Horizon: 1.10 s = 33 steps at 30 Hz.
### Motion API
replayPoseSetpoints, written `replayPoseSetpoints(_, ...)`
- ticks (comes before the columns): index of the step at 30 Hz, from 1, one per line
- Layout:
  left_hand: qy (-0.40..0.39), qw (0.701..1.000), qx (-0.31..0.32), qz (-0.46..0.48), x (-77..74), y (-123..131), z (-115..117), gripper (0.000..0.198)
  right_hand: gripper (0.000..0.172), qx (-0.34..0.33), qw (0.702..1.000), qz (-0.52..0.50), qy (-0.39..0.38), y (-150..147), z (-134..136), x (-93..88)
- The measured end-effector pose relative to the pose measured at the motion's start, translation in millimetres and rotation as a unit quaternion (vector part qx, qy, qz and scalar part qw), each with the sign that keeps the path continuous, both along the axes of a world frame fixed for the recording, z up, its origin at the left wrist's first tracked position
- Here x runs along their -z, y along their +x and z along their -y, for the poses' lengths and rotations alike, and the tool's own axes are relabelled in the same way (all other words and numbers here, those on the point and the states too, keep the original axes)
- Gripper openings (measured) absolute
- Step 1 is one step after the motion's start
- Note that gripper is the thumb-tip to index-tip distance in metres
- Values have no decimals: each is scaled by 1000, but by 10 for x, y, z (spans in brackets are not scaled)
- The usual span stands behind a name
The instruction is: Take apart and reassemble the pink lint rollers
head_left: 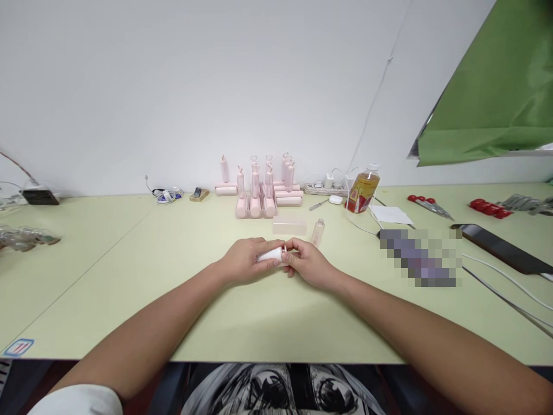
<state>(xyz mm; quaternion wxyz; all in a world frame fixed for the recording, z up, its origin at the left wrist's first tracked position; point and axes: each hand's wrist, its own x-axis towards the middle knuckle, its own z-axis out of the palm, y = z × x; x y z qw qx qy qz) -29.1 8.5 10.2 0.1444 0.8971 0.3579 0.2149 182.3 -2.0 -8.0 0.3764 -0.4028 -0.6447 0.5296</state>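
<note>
White cylinder (270, 255), held low over the bench (268, 311) in front of the body, lengthwise between both hands. Fingers of the left hand (244, 262) wrapped narrowly about its left part, thumb on the near side, middle of the cylinder bare. Fingers of the right hand (309, 265) drawn in close at its right end, pinching there, with exact contact partly hidden by the thumb.

Just beyond the fingers, a clear pinkish box (289, 225); beside it, a small clear tube (318, 230), lower end partly covered by the right hand. Off to the right, a pixelated item (417, 259) and a dark phone (505, 248). Farther back, pink rollers (254, 204) in a close group, handles upright, straight ahead of the hands. To their right, a screwdriver (318, 204), a white case (336, 199) and a drink bottle (363, 190). Behind everything, a white wall (242, 80).
</note>
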Motion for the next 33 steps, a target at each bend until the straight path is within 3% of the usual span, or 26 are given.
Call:
replayPoseSetpoints(10, -1, 1000, -16, 9, -103, 75, 82, 38, 40, 2, 1000, 18, 6, 33, -27, 68)
replayPoseSetpoints(16, -1, 999, -48, 14, -77, 101, 94, 35, 36, 5, 1000, 27, 12, 36, -34, 79)
replayPoseSetpoints(33, 15, 998, -43, 41, -12, 99, 53, 39, 38, 2, 1000, -4, -6, 25, -5, 57)
